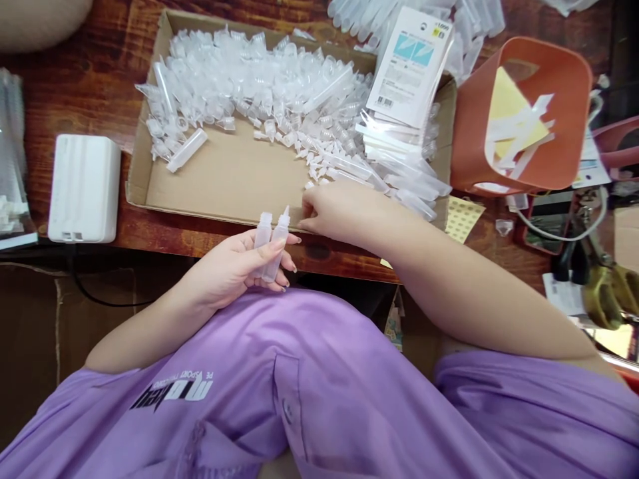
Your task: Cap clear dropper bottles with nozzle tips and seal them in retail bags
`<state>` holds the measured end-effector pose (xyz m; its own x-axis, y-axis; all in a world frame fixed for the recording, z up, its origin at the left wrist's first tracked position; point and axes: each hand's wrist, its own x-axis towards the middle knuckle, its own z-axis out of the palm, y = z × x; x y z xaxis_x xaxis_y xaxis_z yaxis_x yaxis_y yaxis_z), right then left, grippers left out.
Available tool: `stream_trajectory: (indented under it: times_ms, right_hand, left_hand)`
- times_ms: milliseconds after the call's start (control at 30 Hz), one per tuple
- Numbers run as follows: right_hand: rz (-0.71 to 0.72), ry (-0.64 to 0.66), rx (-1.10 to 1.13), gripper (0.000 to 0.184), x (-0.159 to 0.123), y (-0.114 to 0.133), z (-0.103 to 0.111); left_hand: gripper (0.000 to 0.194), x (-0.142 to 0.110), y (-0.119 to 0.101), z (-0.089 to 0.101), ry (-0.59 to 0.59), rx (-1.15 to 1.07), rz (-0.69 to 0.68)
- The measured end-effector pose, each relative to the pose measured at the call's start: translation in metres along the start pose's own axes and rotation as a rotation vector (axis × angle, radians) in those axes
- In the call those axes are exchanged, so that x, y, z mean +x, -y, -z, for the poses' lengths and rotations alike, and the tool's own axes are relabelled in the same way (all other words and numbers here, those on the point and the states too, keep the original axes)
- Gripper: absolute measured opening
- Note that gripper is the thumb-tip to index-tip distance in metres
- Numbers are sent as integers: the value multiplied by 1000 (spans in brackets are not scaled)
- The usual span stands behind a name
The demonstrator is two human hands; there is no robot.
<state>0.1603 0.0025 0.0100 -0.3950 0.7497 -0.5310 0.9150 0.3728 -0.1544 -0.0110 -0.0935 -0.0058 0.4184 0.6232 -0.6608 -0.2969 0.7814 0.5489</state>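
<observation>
Two small translucent dropper bottles (277, 249) stand side by side in my left hand (234, 261), pinched between thumb and fingers in front of the tray's near edge. The right one has a pointed nozzle in its neck; the left one shows a bare threaded neck. My right hand (334, 209) reaches over the front rim of the cardboard tray (210, 176), fingers curled together. What they hold, if anything, is hidden. Just beyond them lie small white nozzle tips (314, 159) in a loose strip. Clear caps (249, 73) are heaped along the tray's back.
Packaged cards (409, 66) and empty-looking tubes (414, 186) lie at the tray's right. Beyond stands an orange bin (469, 133) with paper scraps. Scissors (602, 293) and a phone (546, 219) are at far right. A white power adapter (84, 189) with a cable sits left.
</observation>
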Motion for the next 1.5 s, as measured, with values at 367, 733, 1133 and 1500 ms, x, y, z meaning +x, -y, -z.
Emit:
stream_trajectory:
  times_ms: [367, 733, 1133, 1500]
  right_hand:
    - [230, -204, 687, 7, -3, -14, 8]
    - [260, -148, 1110, 11, -55, -4, -3]
    - [259, -275, 1058, 17, -56, -4, -19]
    - [344, -121, 1142, 30, -33, 7, -12]
  left_hand:
    - [37, -2, 1, 2, 71, 125, -4]
    - [32, 0, -1, -10, 164, 484, -63]
    - [30, -3, -2, -17, 125, 568, -102]
    - [31, -4, -1, 0, 169, 293, -135]
